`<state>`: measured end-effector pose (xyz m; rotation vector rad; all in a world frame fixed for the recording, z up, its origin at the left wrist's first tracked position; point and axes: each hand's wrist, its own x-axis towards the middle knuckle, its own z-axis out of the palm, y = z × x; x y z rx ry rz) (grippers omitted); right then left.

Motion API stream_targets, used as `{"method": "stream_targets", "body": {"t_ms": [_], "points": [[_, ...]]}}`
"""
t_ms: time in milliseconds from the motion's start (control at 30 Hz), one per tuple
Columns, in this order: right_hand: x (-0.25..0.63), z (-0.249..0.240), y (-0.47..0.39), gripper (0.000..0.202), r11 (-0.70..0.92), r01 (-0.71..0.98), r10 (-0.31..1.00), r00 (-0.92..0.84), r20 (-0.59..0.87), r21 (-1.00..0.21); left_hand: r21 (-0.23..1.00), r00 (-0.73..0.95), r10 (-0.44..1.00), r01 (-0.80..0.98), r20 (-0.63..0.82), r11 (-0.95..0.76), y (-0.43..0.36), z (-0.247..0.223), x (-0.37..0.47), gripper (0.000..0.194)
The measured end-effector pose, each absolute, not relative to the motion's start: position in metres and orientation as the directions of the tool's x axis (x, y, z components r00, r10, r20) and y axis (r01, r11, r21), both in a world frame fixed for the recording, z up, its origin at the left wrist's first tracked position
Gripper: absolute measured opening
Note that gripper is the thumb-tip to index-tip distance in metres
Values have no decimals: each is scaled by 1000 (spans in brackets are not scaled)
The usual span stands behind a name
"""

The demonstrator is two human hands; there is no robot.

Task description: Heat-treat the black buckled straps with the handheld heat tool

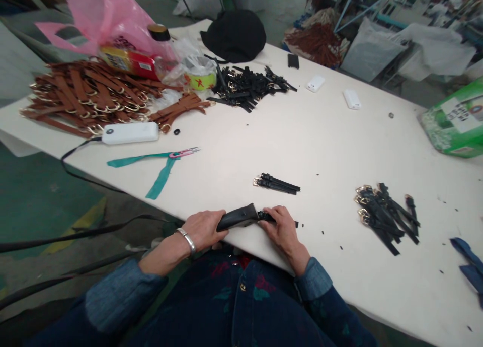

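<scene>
At the table's near edge my left hand (206, 228) is wrapped round a dark wrapped tool (238, 217) that points right. Its tip meets a small black buckle strap (267, 216), which my right hand (279, 229) pinches against the table. Just beyond my hands lie a few black buckle straps (277, 184) side by side. A looser pile of black straps with gold buckles (385, 213) rests farther right. Pink-handled thread snips (183, 153) tied with green cloth lie to the left.
Brown straps (90, 92) are heaped at the back left, with a white power bank (130, 133) before them. Behind are a pink bag (109, 14), a black cap (236, 35) and more black straps (249, 85). A green package (456, 118) stands at the right edge.
</scene>
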<state>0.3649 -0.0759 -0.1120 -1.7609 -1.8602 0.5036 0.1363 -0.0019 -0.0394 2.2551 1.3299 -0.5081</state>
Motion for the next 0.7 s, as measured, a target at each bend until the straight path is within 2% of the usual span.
{"method": "stream_targets", "body": {"t_ms": [167, 333, 567, 700], "points": [[354, -121, -78, 24, 34, 815, 980, 86, 179, -578, 170, 433, 725, 896, -535, -409, -3, -40, 125, 36], [345, -114, -78, 24, 36, 845, 984, 64, 166, -534, 168, 441, 736, 893, -513, -418, -4, -43, 117, 35], [337, -112, -69, 8, -51, 849, 974, 159, 161, -527, 179, 440, 748, 896, -497, -408, -7, -48, 114, 36], [336, -116, -67, 12, -52, 850, 974, 158, 160, -525, 187, 437, 750, 898, -497, -399, -9, -49, 113, 36]]}}
